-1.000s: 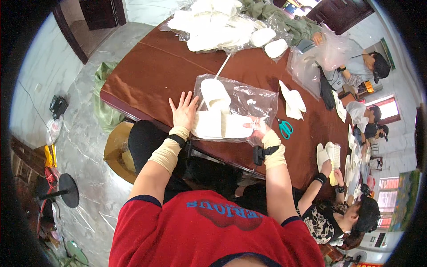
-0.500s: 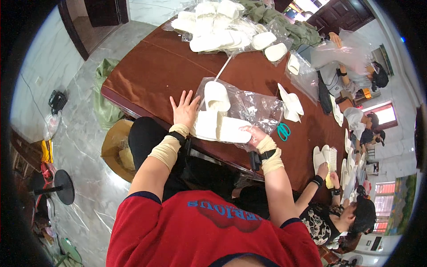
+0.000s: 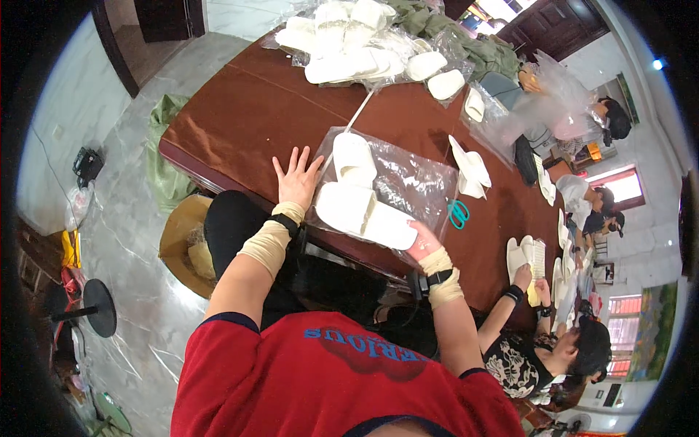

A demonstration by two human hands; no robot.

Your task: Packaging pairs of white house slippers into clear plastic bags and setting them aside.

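My right hand (image 3: pixel 424 240) grips the heel end of a white slipper (image 3: pixel 364 215), which lies tilted near the table's front edge. Beyond its toe sits a second white slipper (image 3: pixel 354 160), resting on a clear plastic bag (image 3: pixel 416 182) spread flat. My left hand (image 3: pixel 297 177) lies on the table with its fingers spread, beside the bag's left edge and holding nothing. Right of the bag are teal-handled scissors (image 3: pixel 459 214) and another pair of white slippers (image 3: pixel 470 169).
The table (image 3: pixel 240 109) has a brown cover. A heap of bagged white slippers (image 3: pixel 349 44) lies at its far end. On the right a co-worker (image 3: pixel 542 357) handles slippers; others work farther along. A cardboard box (image 3: pixel 182 240) stands on the floor at my left.
The slipper in my right hand has turned, its heel end coming lower and toward me. My left hand stays spread on the table. A co-worker at the back right moves a plastic bag.
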